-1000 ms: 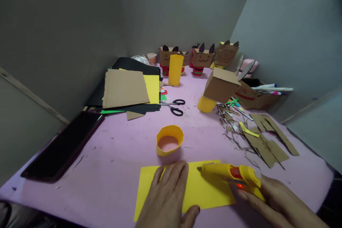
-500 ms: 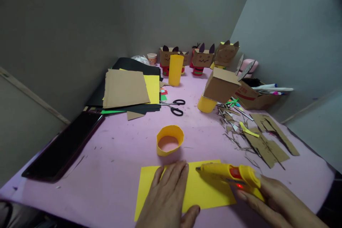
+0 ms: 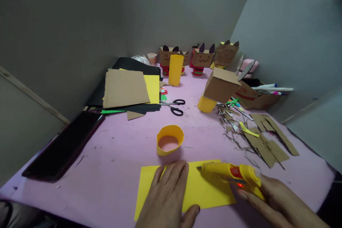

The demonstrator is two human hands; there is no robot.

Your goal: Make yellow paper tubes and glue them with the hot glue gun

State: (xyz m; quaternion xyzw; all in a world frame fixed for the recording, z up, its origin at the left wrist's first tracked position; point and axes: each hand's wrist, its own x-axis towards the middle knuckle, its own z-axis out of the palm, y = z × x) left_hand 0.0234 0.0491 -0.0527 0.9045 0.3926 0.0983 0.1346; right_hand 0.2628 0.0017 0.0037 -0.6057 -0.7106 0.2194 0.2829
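Observation:
A yellow paper sheet (image 3: pixel 205 190) lies flat on the pink table (image 3: pixel 114 156) near its front edge. My left hand (image 3: pixel 167 194) presses flat on the sheet's left half, fingers spread. My right hand (image 3: pixel 278 205) grips a yellow glue gun (image 3: pixel 229 174) with a red light on. Its nozzle points left, just over the sheet's upper middle, close to my left fingertips. A short yellow paper ring (image 3: pixel 170 139) stands just behind the sheet.
Scissors (image 3: pixel 174 107), a tall yellow tube (image 3: pixel 175 70), stacked cardboard and coloured paper (image 3: pixel 125 87), a tilted cardboard box on a yellow tube (image 3: pixel 220 86), several cardboard figures (image 3: pixel 201 57) at the back, cardboard scraps (image 3: pixel 263 139) at right, a box with markers (image 3: pixel 256 96), a dark phone (image 3: pixel 64 146) at left.
The glue gun's nozzle shifted a few pixels left and back again over the sheet. My left hand stays pressed on the paper.

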